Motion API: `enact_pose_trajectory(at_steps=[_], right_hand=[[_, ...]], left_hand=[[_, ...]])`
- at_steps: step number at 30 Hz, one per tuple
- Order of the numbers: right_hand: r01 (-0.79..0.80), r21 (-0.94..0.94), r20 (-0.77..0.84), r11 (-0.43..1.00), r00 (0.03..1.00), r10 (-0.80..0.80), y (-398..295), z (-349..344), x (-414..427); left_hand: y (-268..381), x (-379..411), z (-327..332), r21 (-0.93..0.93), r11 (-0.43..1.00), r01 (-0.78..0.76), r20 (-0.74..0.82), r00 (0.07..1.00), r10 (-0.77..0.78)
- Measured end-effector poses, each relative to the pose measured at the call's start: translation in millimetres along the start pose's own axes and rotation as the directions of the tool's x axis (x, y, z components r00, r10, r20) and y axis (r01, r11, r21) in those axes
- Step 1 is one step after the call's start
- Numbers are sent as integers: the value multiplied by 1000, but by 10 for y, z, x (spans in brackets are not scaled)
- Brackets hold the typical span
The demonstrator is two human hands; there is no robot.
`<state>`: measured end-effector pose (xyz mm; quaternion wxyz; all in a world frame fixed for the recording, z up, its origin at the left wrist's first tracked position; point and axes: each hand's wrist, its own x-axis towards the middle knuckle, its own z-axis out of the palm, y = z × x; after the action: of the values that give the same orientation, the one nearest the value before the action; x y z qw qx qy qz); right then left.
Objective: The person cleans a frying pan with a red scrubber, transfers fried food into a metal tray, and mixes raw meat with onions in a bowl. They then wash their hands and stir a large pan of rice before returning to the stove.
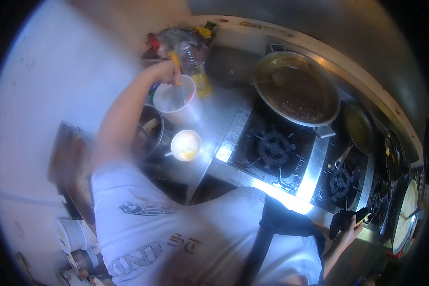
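Note:
My left hand (pixel 169 73) is closed around the orange-yellow handle of a utensil whose flat grey end (pixel 178 96) reaches down into a tall white plastic bucket (pixel 195 111). What the bucket holds is hard to make out. Just below it on the metal counter is a white cup (pixel 186 144) with a handle, holding something pale and yellowish. Far to the right, at the stove's front edge, my right hand (pixel 354 228) grips a bunched black cloth (pixel 339 223); something yellow shows beside the fingers.
A large pan of dark brown liquid (pixel 304 93) stands on the gas stove (pixel 275 148). Farther right are a skillet (pixel 359 127) and a large round pan (pixel 405 218). Behind the bucket stands a clear bottle of yellow oil (pixel 202 84); a dark pot (pixel 150 134) is left of the cup.

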<state>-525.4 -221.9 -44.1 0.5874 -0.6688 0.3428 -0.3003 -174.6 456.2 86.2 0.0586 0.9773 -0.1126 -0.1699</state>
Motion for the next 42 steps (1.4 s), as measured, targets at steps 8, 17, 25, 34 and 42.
enact_pose_trajectory(at_steps=[8, 17, 25, 34, 42], right_hand=[[-22, 9, 89, 1000, 996, 21, -282, 566, -306], [49, -96, 17, 994, 999, -48, -206, 521, -124], [246, -677, -60, 694, 921, -385, 321, 44, 284], [339, -806, 186, 486, 924, -334, 813, 57, 382], [368, -812, 169, 453, 891, -422, 945, 37, 395]], left_hand=[[-515, 416, 1192, -811, 176, 557, 455, 791, -408], [-302, 547, 863, -408, 629, 661, 321, 750, -579], [635, -345, -212, 678, 678, 284, -107, 950, -292], [2596, 1008, 59, 453, 864, -217, -119, 946, 300], [3225, 2246, 963, 776, 547, -314, 139, 931, 337]])
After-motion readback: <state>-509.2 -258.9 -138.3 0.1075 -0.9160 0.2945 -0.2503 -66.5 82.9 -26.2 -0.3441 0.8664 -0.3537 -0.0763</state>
